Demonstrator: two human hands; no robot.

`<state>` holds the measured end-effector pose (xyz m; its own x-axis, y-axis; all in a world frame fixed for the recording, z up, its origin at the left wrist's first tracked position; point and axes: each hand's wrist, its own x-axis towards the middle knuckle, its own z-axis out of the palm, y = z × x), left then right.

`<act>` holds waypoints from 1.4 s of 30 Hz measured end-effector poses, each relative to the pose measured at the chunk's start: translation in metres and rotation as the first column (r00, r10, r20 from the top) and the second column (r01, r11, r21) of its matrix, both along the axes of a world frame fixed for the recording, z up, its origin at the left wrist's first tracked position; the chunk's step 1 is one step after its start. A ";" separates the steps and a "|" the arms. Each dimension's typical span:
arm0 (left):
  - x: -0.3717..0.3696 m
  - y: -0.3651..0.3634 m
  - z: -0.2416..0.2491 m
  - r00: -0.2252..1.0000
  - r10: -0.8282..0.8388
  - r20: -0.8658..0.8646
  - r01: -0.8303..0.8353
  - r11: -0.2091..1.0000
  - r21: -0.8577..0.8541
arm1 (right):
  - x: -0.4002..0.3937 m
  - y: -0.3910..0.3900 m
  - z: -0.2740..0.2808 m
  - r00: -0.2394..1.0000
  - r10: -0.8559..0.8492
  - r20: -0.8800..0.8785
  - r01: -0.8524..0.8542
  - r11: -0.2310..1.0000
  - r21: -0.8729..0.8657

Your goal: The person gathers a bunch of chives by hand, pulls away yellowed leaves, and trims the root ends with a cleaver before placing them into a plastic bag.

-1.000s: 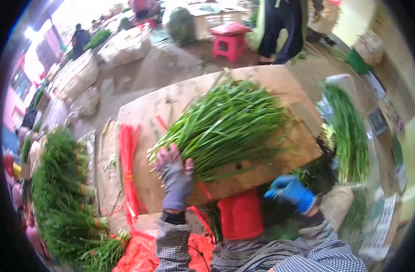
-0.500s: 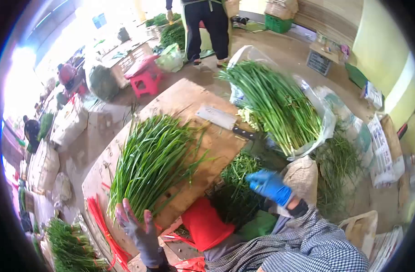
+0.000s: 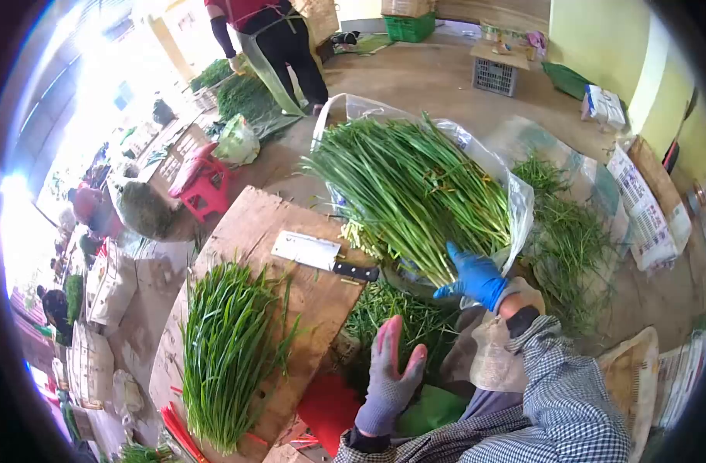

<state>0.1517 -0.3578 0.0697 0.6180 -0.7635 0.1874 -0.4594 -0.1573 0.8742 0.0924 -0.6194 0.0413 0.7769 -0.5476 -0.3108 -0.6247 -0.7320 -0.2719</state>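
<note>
My right hand (image 3: pixel 480 279), in a blue glove, is at the lower stalk ends of a large heap of garlic chives (image 3: pixel 414 185). Its thumb and fingers are apart, with stalks between them. The heap lies in a clear plastic bag (image 3: pixel 521 204). My left hand (image 3: pixel 390 376), in a grey glove with pink fingertips, is raised in front of my lap, fingers spread and holding nothing. A second pile of garlic chives (image 3: pixel 228 351) rests on a wooden board (image 3: pixel 241 220) to the left. On that board lies a cleaver (image 3: pixel 306 250) with a black handle.
Red ties (image 3: pixel 181 432) lie by the board's near left corner. Loose green trimmings (image 3: pixel 399 316) fill the space below the bag, and more trimmings (image 3: pixel 573 247) lie at right. Farther off are a pink stool (image 3: pixel 204 185), a grey crate (image 3: pixel 495 76) and a standing person (image 3: pixel 272 46).
My view has turned right. My left hand has left the pile on the board and moved right, over my lap. My right hand has reached up to the stalks in the bag.
</note>
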 end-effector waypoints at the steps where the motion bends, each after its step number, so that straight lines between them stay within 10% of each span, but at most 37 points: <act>1: 0.000 -0.010 -0.008 1.000 -0.004 -0.003 0.004 1.000 0.003 | -0.001 -0.005 -0.008 1.000 -0.004 -0.003 0.004 1.000 0.003; 11: 0.016 -0.054 -0.053 0.917 -0.078 -0.391 0.062 0.997 -0.054 | 0.013 -0.017 -0.042 0.960 -0.149 0.238 0.136 0.988 0.071; 16: 0.035 -0.087 -0.032 0.528 -0.112 -0.842 0.021 0.993 -0.119 | 0.003 -0.042 -0.052 0.843 -0.183 0.506 0.129 0.982 0.141; 23: 0.059 -0.128 -0.064 0.336 -0.109 -0.935 -0.002 0.993 -0.116 | 0.009 -0.014 0.022 0.865 -0.100 0.492 0.019 0.986 0.168; 28: 0.074 -0.120 -0.073 -0.011 -0.278 -0.961 -0.110 0.955 -0.275 | 0.010 0.064 -0.018 0.607 0.093 0.789 -0.218 0.975 0.052; 31: 0.075 -0.110 -0.100 -0.010 -0.117 -0.993 -0.217 0.970 -0.112 | -0.009 0.066 -0.016 0.598 0.033 0.801 -0.245 0.959 0.144; 33: 0.076 -0.113 -0.103 -0.035 -0.236 -0.971 -0.078 0.970 -0.232 | -0.027 0.042 -0.005 0.770 -0.127 0.625 -0.323 0.768 0.554; 36: 0.074 -0.118 -0.092 0.091 -0.181 -0.979 -0.095 0.977 -0.189 | -0.041 0.011 0.006 0.505 -0.533 0.679 -0.253 0.660 0.707; 42: 0.074 -0.119 -0.089 0.088 -0.143 -0.986 -0.092 0.984 -0.151 | -0.033 -0.036 -0.033 0.734 -0.140 0.664 0.112 0.990 0.084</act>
<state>0.2253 -0.4773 -0.0191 0.3109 -0.8204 -0.4799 0.8411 0.0023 0.5409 0.0599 -0.6553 0.0086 0.7171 -0.6547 0.2391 -0.3588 -0.6409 -0.6787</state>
